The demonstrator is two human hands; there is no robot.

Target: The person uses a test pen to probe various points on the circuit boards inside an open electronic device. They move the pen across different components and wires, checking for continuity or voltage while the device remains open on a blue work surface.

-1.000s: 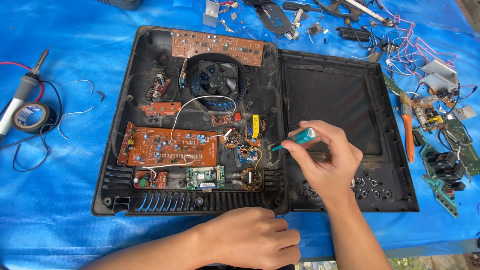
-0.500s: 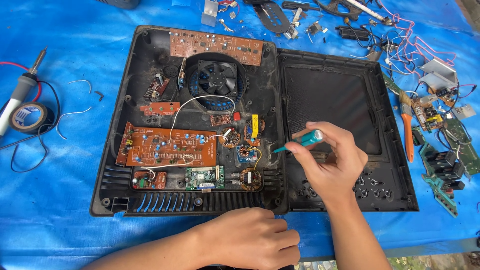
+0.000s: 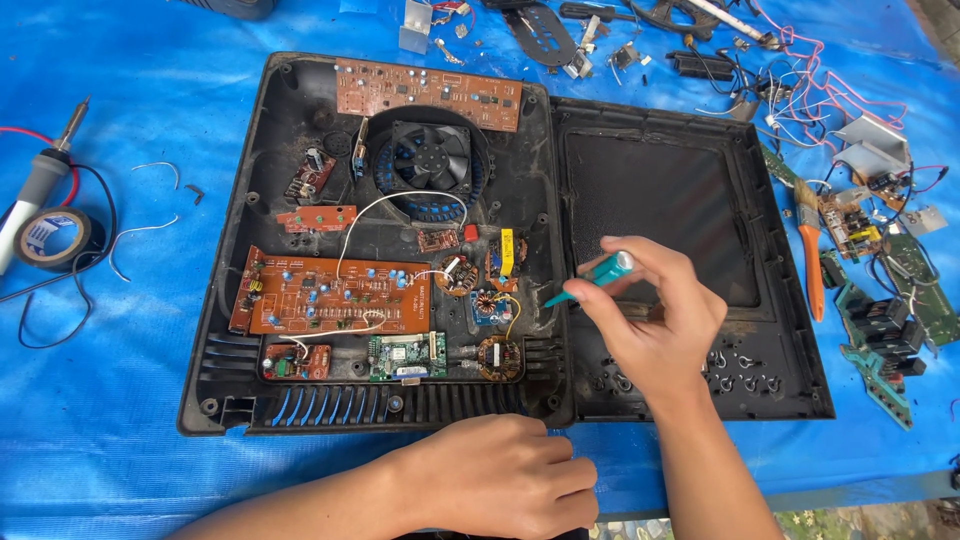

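Observation:
My right hand point(image 3: 655, 315) holds a small teal-handled screwdriver point(image 3: 595, 275), its tip pointing left and down near the seam between the two halves of an opened black appliance casing point(image 3: 300, 110). The left half carries orange circuit boards point(image 3: 330, 295), a black fan point(image 3: 432, 158), white wires and copper coils point(image 3: 499, 355). The right half is the flat black lid point(image 3: 655, 195) with button holes. My left hand point(image 3: 505, 475) rests closed on the blue tarp, against the casing's front edge, holding nothing visible.
A soldering iron point(image 3: 40, 185) and a roll of tape point(image 3: 52, 238) lie at far left with bent wires. An orange-handled tool point(image 3: 810, 265), loose green boards point(image 3: 880, 340), pink wires and metal parts crowd the right and top of the blue tarp point(image 3: 100, 450).
My right hand with the screwdriver has shifted slightly right and up, away from the components. The left hand stays put.

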